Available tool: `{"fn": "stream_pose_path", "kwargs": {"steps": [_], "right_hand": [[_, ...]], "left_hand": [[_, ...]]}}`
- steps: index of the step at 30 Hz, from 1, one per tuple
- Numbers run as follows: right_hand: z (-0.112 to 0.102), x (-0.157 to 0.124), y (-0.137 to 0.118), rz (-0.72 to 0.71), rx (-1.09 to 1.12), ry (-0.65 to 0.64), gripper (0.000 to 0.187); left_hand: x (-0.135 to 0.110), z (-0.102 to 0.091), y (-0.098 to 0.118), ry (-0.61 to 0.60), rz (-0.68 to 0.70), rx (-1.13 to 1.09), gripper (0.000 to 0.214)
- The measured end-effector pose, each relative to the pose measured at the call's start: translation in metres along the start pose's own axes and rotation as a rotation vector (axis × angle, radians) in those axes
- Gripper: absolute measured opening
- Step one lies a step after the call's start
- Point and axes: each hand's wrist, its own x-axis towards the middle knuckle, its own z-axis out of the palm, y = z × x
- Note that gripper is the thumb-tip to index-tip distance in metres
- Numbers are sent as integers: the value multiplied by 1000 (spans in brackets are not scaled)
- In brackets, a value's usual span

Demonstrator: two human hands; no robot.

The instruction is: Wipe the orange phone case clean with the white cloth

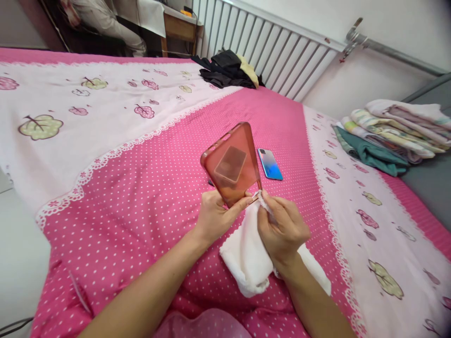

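My left hand (217, 215) grips the lower edge of a see-through phone case (248, 164), which is tilted up above the bed and looks reddish against the pink sheet. A rectangular patch (230, 164) shows on the case's back. My right hand (283, 227) pinches a white cloth (246, 256) against the case's lower right corner. The rest of the cloth hangs down onto the bed beneath that hand. Just beyond the case lies a blue and silver phone (270, 164), back side up. A small dark object, mostly hidden, peeks out behind the case's left side.
Pink dotted bedding (158, 188) with white printed bands covers the bed. Dark clothes (229, 68) lie at the far edge by a white radiator (260, 44). Folded fabrics (394, 134) are stacked at right. A seated person's leg (112, 28) shows at top left, near a desk (179, 30).
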Motion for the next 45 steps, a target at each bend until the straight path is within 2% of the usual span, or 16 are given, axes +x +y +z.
{"fn": "stream_pose_path", "kwargs": {"steps": [6,12,17,22,27,32,39,45], "right_hand": [[0,1,-13,61,167,-81,30],[-3,1,-21,82,291,-141,30],[-3,-3,-14,-21,144,-126,34],[-3,0,-6,-63,-20,-114,28],[-2,3,3,0,-31,-114,24],[-1,4,1,-16,38,-127,25],[-5,3,-15,80,276,-181,27],[-16,10,-12,311,336,-141,21]], "left_hand": [[0,1,1,25,-115,-99,16],[3,3,6,69,-257,-288,20],[6,2,9,44,-332,-400,23],[5,3,5,13,-380,-437,28],[5,5,2,-22,-417,-472,31],[6,5,1,3,-433,-493,33],[7,3,2,57,-425,-524,38],[10,2,2,14,-431,-494,45]]}}
